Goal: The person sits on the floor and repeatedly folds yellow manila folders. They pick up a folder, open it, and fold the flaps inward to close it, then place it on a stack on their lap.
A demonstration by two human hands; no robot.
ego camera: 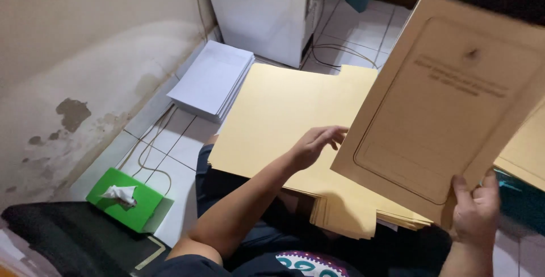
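Head view: the folder [448, 101], stiff tan card with a printed frame, fills the right of the frame, lifted and tilted, pinched at its lower corner by the right hand [476, 211]. Sorting looks under way; a next move would call for a flat, square landing. Left hand [315, 143] lies open, fingers spread, on the folder stack [284, 118] across the lap. White paper stack [213, 78] sits upper centre, green tissue box [125, 197] lower left.
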